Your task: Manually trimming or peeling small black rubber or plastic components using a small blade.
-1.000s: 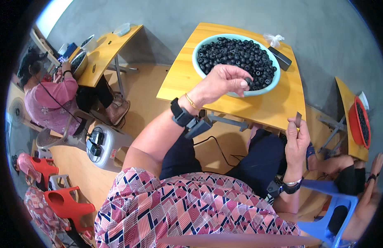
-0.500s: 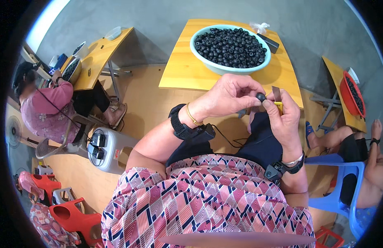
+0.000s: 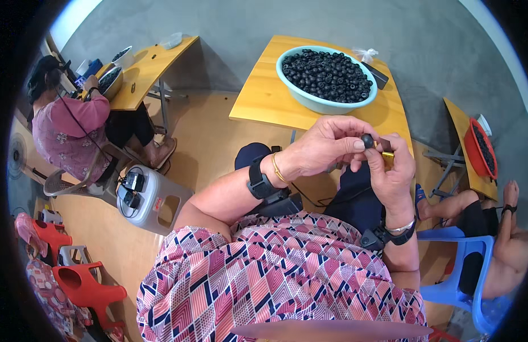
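My left hand [image 3: 324,147] pinches a small round black bead-like piece [image 3: 367,140] between thumb and fingertips. My right hand [image 3: 394,179] is closed on a small cutter knife [image 3: 387,154] with a yellow handle and a dark flat blade. The blade stands close beside the black piece; whether it touches cannot be told. Both hands meet above my lap, just short of the table. Beyond them a pale blue basin [image 3: 321,106] is heaped with similar black pieces, several showing a hole.
The basin rests on a yellow wooden table [image 3: 255,105], with a dark block [image 3: 379,75] and a crumpled clear bag [image 3: 366,55] behind it. A co-worker [image 3: 70,128] sits at another table, left. At right are a blue chair [image 3: 463,242] and a red basin [image 3: 472,145].
My hands have lowered slightly relative to the basin, and the blade has tilted and now sits nearer the black piece. The whole view has shifted a little.
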`<state>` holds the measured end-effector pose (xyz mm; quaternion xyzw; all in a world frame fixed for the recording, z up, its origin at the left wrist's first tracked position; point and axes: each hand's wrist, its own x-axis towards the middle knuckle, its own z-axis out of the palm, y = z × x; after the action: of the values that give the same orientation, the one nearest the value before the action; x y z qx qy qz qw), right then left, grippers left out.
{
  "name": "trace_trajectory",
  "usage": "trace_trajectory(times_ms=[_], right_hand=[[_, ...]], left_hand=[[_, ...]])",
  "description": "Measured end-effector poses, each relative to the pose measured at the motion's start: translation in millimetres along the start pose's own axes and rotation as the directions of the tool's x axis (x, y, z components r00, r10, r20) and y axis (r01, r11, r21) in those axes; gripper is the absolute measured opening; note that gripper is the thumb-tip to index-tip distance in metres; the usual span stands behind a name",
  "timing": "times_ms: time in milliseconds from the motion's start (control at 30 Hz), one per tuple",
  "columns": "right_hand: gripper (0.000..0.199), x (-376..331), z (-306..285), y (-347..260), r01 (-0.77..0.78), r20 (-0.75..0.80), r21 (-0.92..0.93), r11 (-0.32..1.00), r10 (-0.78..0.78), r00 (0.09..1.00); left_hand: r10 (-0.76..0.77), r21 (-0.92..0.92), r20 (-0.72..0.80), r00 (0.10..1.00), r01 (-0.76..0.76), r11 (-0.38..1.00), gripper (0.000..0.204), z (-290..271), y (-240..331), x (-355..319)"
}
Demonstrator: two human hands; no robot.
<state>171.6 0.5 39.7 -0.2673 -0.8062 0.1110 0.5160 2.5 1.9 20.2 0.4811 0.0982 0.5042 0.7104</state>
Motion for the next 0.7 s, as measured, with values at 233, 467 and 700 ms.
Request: trace_trajectory(times_ms=[233,467,700], right_hand=[[0.023,7.5,-20.2,6.2,-0.019,0.156,0.028,0.999,0.015,0.988],[0.025,18.1,-17.7,-1.9,-0.009,0.357,0.163,0.987,-0.05,0.933],[0.026,16.7,-14.6,-8.4,0.036,0.313,0.155,0.987,-0.084,0.946]], left_hand=[[0.007,0.289,-0.014,1.0,-0.003,0.957,0.017,0.2,7.1,0.7],[-0.045,0.149,0.022,0.999,0.041,0.988,0.014,-10.0,3.0,0.0],[-0.089,-0.017,-0.039,0.995,0.088,0.996,0.015,-3.4,3.1,-2.5]])
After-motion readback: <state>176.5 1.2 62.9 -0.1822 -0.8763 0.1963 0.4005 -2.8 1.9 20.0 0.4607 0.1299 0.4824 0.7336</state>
